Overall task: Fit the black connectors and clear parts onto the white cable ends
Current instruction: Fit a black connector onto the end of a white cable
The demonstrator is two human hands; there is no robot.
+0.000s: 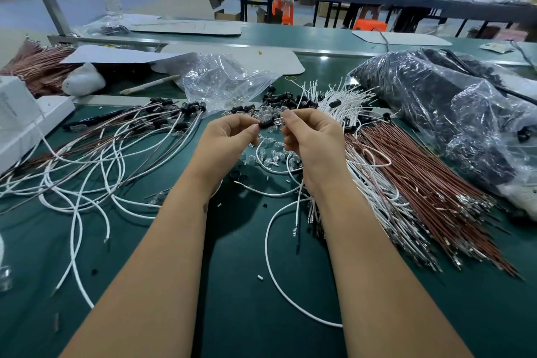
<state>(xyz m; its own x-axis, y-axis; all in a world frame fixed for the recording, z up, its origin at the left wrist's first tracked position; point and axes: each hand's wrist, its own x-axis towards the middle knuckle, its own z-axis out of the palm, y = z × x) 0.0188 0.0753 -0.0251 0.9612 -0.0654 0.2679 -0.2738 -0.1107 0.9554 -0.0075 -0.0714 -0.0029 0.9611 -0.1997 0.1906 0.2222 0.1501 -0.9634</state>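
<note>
My left hand pinches a black connector above the green table. Facing it, my right hand pinches a small clear part against the connector's end. A white cable loops on the table below my right wrist and runs up toward my hands. Loose clear parts lie under my hands, with a heap of black connectors just beyond. Finished cables with black connectors are spread at the left.
A bundle of white cables and brown cables fans out at the right. A clear bag of black parts sits far right, a clear bag behind centre, a white box at the left edge.
</note>
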